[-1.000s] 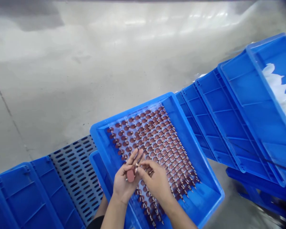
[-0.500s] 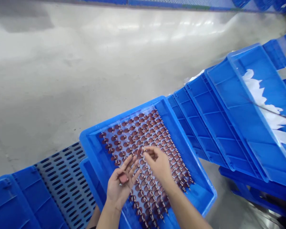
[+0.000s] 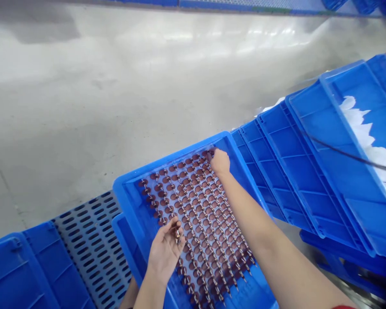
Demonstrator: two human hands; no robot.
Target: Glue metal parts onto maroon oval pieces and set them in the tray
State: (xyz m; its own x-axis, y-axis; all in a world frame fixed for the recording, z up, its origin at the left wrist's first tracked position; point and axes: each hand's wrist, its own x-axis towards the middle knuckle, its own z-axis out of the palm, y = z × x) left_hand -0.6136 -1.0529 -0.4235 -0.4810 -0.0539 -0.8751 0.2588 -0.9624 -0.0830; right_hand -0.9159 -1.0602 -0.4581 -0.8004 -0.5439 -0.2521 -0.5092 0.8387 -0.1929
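A blue plastic tray (image 3: 128,194) lies in front of me, filled with several rows of small dark red disc parts with metal leads (image 3: 199,206). My right hand (image 3: 219,162) is stretched to the tray's far right corner, fingers curled down onto the parts there. My left hand (image 3: 166,249) hovers over the near left part of the tray, fingers bent around a small part with a metal lead.
Several empty blue crates (image 3: 296,167) lean stacked to the right; the farthest holds white plastic (image 3: 366,137). A grey slotted panel (image 3: 86,244) and more blue trays (image 3: 13,274) sit at the left. Bare grey concrete floor (image 3: 116,86) lies beyond.
My right hand has moved from beside the left hand out to the tray's far right corner. The left hand's fingers have curled in and it has stayed at the near side.
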